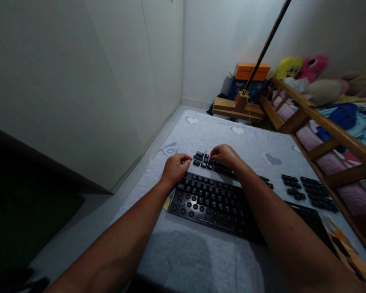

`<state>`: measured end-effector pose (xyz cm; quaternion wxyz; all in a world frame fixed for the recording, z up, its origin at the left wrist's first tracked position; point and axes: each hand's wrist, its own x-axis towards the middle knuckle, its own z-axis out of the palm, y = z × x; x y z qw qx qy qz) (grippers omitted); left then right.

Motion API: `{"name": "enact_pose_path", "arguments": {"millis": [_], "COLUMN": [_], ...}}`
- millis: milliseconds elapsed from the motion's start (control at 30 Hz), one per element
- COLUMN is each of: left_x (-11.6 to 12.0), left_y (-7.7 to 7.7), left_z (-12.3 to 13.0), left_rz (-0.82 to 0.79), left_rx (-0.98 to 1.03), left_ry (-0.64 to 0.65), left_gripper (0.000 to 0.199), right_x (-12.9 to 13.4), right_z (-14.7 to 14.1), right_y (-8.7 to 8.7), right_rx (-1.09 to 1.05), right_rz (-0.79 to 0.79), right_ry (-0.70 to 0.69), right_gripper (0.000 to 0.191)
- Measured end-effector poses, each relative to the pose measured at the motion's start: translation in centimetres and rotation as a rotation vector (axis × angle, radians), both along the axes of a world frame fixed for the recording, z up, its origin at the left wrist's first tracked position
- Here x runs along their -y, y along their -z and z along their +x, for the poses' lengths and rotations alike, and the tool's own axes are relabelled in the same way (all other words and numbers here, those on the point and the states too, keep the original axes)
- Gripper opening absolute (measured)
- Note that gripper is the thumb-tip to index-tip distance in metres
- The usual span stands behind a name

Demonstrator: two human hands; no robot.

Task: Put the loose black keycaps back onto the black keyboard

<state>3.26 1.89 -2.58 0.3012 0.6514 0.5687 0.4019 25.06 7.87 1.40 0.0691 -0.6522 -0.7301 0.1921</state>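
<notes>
A black keyboard (215,195) lies at an angle on the pale cover; its upper rows carry keycaps, while its near left rows show bare round key seats. Beyond its far edge, loose black keycaps (197,162) are laid out in rows on the cover. My left hand (177,167) is over the keyboard's far left corner, thumb and fingers pinched together beside the loose keycaps; anything between them is too small to make out. With fingertips closed down at a keycap in those rows, my right hand (227,156) reaches across the keyboard. My right forearm hides the keyboard's right part.
More loose keycaps (319,193) sit in groups to the right. A wooden bed rail (329,122) runs along the right side, with plush toys behind it. A wooden stand (239,108) with a dark pole and an orange box (252,71) are at the back. White panels (125,73) rise on the left.
</notes>
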Motion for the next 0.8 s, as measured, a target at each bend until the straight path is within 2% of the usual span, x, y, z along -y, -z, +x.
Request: {"name": "enact_pose_path", "arguments": {"millis": [133,300,367,500,633,800], "left_x": [0.0,0.0,0.1,0.1,0.1,-0.1], "left_y": [-0.1,-0.1,-0.1,-0.2,-0.2,0.1], "left_z": [0.0,0.0,0.0,0.1,0.1,0.1], "left_rz": [-0.009,-0.013,-0.011,-0.005,-0.002,0.007], "left_rx": [0.004,0.004,0.008,0.015,0.007,0.018], "left_ry": [-0.001,-0.005,-0.004,0.005,0.007,0.003], "left_gripper": [0.021,0.021,0.021,0.021,0.021,0.02], "right_x": [0.3,2.3,4.2,10.2,15.4,17.4], "right_z": [-0.1,0.0,-0.1,-1.1,-2.6,-4.2], "right_y": [-0.4,-2.3,-3.2,-4.1,-3.2,-1.1], "right_rx": [0.003,-0.019,-0.073,-0.244,-0.294,-0.301], "right_rz": [0.028,0.109,0.158,0.293,0.274,0.335], "right_ry": [0.005,0.039,0.014,-0.158,-0.232,-0.255], "right_gripper": [0.009,0.014,0.014,0.013,0.017,0.018]}}
